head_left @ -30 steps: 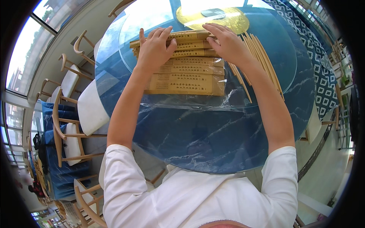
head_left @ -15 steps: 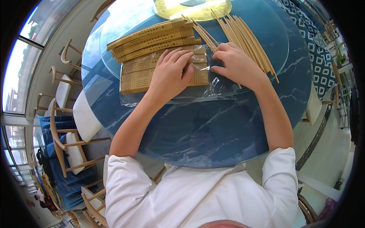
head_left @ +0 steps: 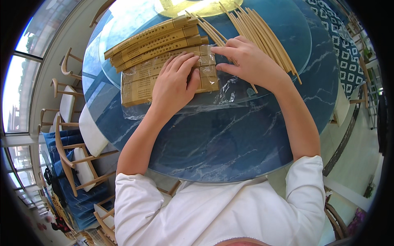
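Observation:
Brown printed paper chopstick sleeves [head_left: 141,80] lie flat side by side inside a clear plastic bag [head_left: 230,91]. My left hand [head_left: 175,80] rests on them, palm down, fingers stretched out. At the sleeves' right end is my right hand [head_left: 248,61], its index finger extended and its thumb apart below it. Several wooden chopsticks [head_left: 211,32] run beneath that hand, and their lower ends show under it. Its other fingers are bent and partly hidden. More loose sleeves [head_left: 154,39] are stacked just beyond the bagged ones.
A bundle of chopsticks [head_left: 264,39] lies to the right on the glass turntable [head_left: 301,45] of the round blue marbled table [head_left: 213,143]. A gold disc [head_left: 188,9] sits at the far edge. Wooden chairs [head_left: 84,164] stand on the left; a patterned cloth [head_left: 349,61] hangs at right.
My right hand has moved left, and its index finger now reaches onto the sleeves' right end. My left hand stays on the sleeves. The whole view has shifted slightly.

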`<action>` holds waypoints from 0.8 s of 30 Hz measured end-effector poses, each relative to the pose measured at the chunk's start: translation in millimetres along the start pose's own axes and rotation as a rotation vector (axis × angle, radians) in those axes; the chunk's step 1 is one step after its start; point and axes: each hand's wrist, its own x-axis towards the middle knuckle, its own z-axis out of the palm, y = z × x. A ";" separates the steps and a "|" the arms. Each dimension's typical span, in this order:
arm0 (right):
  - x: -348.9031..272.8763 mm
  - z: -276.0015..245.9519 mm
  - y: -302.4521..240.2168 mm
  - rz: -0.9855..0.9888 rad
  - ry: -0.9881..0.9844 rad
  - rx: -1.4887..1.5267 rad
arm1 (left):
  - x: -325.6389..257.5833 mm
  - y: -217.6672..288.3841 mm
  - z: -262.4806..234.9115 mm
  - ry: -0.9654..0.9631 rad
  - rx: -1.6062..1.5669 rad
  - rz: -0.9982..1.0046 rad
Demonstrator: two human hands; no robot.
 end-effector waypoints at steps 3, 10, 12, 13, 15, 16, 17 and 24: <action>1.2 5.5 2.8 -0.038 -0.006 0.004 | 0.8 0.8 -0.8 -0.002 -0.020 0.000; 6.7 9.2 5.7 -0.089 0.034 0.009 | 0.7 -0.3 0.0 -0.002 -0.027 -0.011; 7.8 11.0 5.9 -0.101 0.049 0.000 | 0.9 0.1 -0.2 -0.002 -0.026 -0.015; 8.2 11.4 6.4 -0.106 0.052 -0.007 | 0.9 0.0 -0.2 -0.003 -0.024 -0.016; 8.7 12.3 7.5 -0.114 0.057 -0.020 | 0.7 -0.2 0.1 -0.004 -0.020 -0.016; 8.8 12.5 7.5 -0.115 0.057 -0.018 | 0.7 -0.3 0.1 -0.004 -0.020 -0.015; 9.1 12.5 7.4 -0.116 0.058 -0.016 | 0.8 -0.4 -0.1 -0.004 -0.020 -0.013; 11.2 12.5 6.7 -0.120 0.064 -0.013 | 0.5 -1.3 0.6 -0.002 -0.014 0.005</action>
